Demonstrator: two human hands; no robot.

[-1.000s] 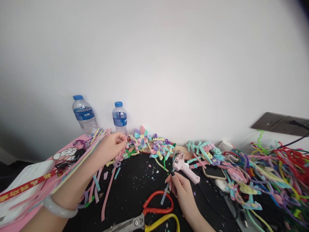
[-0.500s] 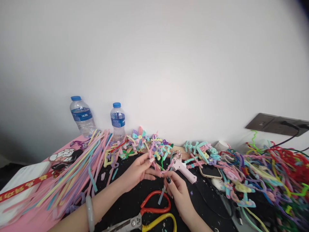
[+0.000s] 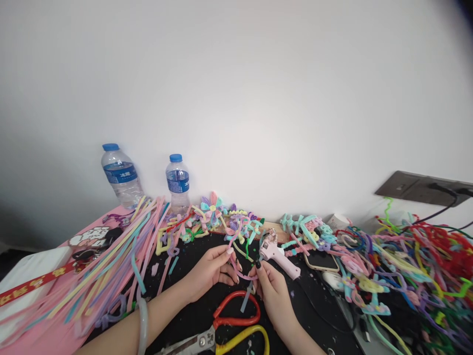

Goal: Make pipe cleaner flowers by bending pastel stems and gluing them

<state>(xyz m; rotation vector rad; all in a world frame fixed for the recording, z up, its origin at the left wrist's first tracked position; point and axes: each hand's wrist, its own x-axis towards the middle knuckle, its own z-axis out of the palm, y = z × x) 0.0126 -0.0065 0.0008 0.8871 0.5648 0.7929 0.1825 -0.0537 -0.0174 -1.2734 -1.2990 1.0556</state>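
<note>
A pink fuzzy stem (image 3: 244, 277), bent in a curve, spans both hands above the black work surface. My left hand (image 3: 214, 268) pinches it between thumb and fingers, and one end rises past the thumb. The stem's other side is in the closed fingertips of my right hand (image 3: 271, 291), whose nails are dark. Just below lie scissors (image 3: 236, 321) with one red and one yellow handle. A translucent stick (image 3: 246, 300) rests across the red handle. Beyond my right hand is a pale pink glue gun (image 3: 283, 260).
Loose pastel stems (image 3: 107, 261) cover the pink left side. Two water bottles (image 3: 178, 182) stand by the wall. Finished fuzzy shapes (image 3: 212, 212) line the back. A phone (image 3: 321, 262), a white mouse (image 3: 332, 280) and a tangled stem pile (image 3: 424, 276) lie right.
My left hand has moved slightly down, and the two hands are a little farther apart. The pink stem between them now shows as a wider curve. The view has shifted slightly.
</note>
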